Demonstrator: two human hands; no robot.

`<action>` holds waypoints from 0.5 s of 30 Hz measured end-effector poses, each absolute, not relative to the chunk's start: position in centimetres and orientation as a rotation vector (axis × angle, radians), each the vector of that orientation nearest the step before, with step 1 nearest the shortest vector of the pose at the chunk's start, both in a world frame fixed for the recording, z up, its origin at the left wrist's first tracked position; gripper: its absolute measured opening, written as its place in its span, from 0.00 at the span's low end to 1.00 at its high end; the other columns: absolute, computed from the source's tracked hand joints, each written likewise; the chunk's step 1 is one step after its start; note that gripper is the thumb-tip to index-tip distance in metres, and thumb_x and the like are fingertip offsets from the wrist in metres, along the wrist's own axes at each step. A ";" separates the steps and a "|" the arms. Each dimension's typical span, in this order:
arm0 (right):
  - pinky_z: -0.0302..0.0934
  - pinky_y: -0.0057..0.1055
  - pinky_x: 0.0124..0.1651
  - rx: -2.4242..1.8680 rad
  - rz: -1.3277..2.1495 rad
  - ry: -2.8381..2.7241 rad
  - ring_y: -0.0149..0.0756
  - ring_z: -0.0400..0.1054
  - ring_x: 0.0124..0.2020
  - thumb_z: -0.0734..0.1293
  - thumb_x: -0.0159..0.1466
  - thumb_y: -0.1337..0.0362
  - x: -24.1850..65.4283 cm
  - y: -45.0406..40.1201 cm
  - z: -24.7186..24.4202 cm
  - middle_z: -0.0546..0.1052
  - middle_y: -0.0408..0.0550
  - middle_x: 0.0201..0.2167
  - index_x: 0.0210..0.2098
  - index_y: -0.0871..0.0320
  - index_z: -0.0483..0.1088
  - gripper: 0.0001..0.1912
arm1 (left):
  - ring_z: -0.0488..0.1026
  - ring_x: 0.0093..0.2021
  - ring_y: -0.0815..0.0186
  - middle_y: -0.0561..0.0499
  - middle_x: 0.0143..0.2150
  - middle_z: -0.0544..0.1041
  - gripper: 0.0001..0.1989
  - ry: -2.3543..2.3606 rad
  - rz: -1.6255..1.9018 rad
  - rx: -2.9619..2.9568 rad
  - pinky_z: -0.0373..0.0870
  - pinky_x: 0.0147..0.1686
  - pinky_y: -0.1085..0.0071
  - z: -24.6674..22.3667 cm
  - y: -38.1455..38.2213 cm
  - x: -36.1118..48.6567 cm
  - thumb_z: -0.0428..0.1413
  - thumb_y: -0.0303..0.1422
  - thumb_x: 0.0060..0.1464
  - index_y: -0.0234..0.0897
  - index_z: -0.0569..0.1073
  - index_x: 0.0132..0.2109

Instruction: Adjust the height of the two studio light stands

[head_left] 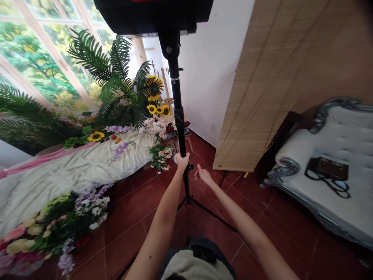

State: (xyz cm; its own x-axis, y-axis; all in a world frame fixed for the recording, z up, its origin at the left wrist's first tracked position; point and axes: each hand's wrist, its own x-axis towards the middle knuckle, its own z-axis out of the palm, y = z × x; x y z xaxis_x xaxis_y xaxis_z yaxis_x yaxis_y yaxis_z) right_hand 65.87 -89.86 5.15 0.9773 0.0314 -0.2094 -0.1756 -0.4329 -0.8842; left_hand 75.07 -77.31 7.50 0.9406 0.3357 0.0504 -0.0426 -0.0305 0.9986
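Note:
In front of me a black light stand (pixel 181 134) rises from spread tripod legs (pixel 214 217) on the floor. A bulky black lamp head (pixel 154 17) tops it, cut off by the upper edge of the view. My left hand (pixel 182 161) is wrapped round the pole at about its middle. Just to the right, a small dark knob (pixel 191 167) sticks out from the pole. Near that knob is my right hand (pixel 203 175), apart from the pole, its fingers partly stretched and nothing visible in them.
Left stands a bed or bench with cream cloth (pixel 87 159), flowers (pixel 58 221) and palm leaves (pixel 116 77). A bamboo blind (pixel 250 97) leans right of the white wall (pixel 210 66). Farther right, a pale sofa (pixel 344 210) carries a brown bag (pixel 332 168). Red tiles (pixel 145 190) cover the floor.

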 end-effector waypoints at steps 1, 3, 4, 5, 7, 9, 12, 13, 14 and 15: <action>0.58 0.25 0.23 -1.845 0.360 0.132 0.30 0.65 0.20 0.44 0.66 0.44 66.3 -89.5 5.7 0.73 0.51 0.21 0.24 0.59 0.66 0.33 | 0.62 0.17 0.73 0.57 0.16 0.63 0.11 0.192 0.330 1.595 0.56 0.19 0.77 7.5 -77.3 75.1 0.59 0.35 0.38 0.36 0.65 0.19; 0.58 0.23 0.22 -1.602 0.517 0.168 0.27 0.62 0.18 0.47 0.65 0.44 67.2 -88.7 6.8 0.73 0.50 0.21 0.25 0.60 0.66 0.31 | 0.61 0.16 0.74 0.57 0.15 0.63 0.11 0.129 0.372 1.627 0.56 0.18 0.77 7.4 -77.2 75.1 0.58 0.35 0.38 0.36 0.65 0.18; 0.59 0.23 0.22 -1.552 0.526 0.174 0.26 0.61 0.17 0.51 0.64 0.45 67.5 -88.2 7.3 0.73 0.49 0.22 0.26 0.60 0.66 0.27 | 0.61 0.16 0.74 0.56 0.15 0.63 0.11 0.124 0.382 1.630 0.56 0.18 0.77 7.4 -77.2 75.1 0.58 0.35 0.38 0.36 0.65 0.18; 0.60 0.23 0.23 -1.562 0.491 0.175 0.26 0.61 0.17 0.54 0.64 0.47 67.8 -87.9 7.6 0.73 0.48 0.22 0.27 0.60 0.66 0.23 | 0.61 0.16 0.74 0.56 0.16 0.63 0.11 0.127 0.385 1.630 0.55 0.18 0.78 7.5 -77.2 75.1 0.58 0.34 0.38 0.35 0.65 0.18; 0.62 0.25 0.26 -1.735 0.308 0.150 0.27 0.62 0.19 0.62 0.60 0.53 67.7 -87.4 8.1 0.72 0.45 0.23 0.28 0.59 0.66 0.14 | 0.60 0.17 0.74 0.56 0.16 0.63 0.10 0.139 0.372 1.624 0.55 0.17 0.78 7.6 -77.2 75.1 0.58 0.34 0.38 0.35 0.66 0.19; 0.65 0.30 0.33 -1.962 0.032 0.062 0.30 0.65 0.26 0.68 0.54 0.59 67.2 -87.5 8.5 0.72 0.45 0.26 0.29 0.59 0.67 0.09 | 0.60 0.17 0.74 0.56 0.16 0.64 0.10 0.143 0.353 1.614 0.54 0.17 0.78 7.7 -77.1 75.0 0.59 0.35 0.38 0.34 0.67 0.20; 0.62 0.39 0.49 -2.128 -0.324 -0.148 0.39 0.66 0.42 0.70 0.50 0.63 66.1 -88.0 9.9 0.70 0.49 0.36 0.31 0.58 0.70 0.09 | 0.60 0.17 0.74 0.56 0.16 0.63 0.10 0.133 0.363 1.603 0.55 0.17 0.78 7.7 -77.1 74.9 0.59 0.35 0.38 0.34 0.67 0.20; 0.60 0.40 0.52 -2.126 -0.400 -0.214 0.41 0.65 0.46 0.70 0.50 0.63 65.9 -88.2 10.9 0.69 0.50 0.38 0.31 0.57 0.70 0.09 | 0.60 0.17 0.74 0.56 0.16 0.63 0.11 0.128 0.369 1.596 0.55 0.17 0.78 7.7 -77.0 74.8 0.59 0.35 0.38 0.34 0.66 0.19; 0.60 0.41 0.53 -2.102 -0.451 -0.269 0.41 0.63 0.48 0.70 0.51 0.61 66.0 -88.3 12.2 0.68 0.50 0.40 0.31 0.56 0.70 0.09 | 0.60 0.17 0.75 0.56 0.16 0.63 0.11 0.118 0.371 1.589 0.54 0.17 0.78 7.7 -77.0 74.8 0.59 0.34 0.38 0.34 0.65 0.19; 0.60 0.41 0.52 -2.061 -0.487 -0.309 0.42 0.63 0.49 0.70 0.51 0.59 66.2 -88.3 13.8 0.68 0.50 0.41 0.33 0.56 0.70 0.11 | 0.59 0.17 0.75 0.56 0.16 0.62 0.12 0.109 0.368 1.582 0.54 0.17 0.78 7.7 -77.0 74.9 0.59 0.34 0.37 0.34 0.64 0.18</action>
State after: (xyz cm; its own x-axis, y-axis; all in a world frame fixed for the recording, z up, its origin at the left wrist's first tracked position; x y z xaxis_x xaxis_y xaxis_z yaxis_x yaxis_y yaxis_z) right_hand 66.20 -88.27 13.83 0.8882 0.0223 0.4589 0.4057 -0.5069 -0.7605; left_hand 74.86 -76.97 7.74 0.9413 0.2941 0.1657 -0.1571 -0.0527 0.9862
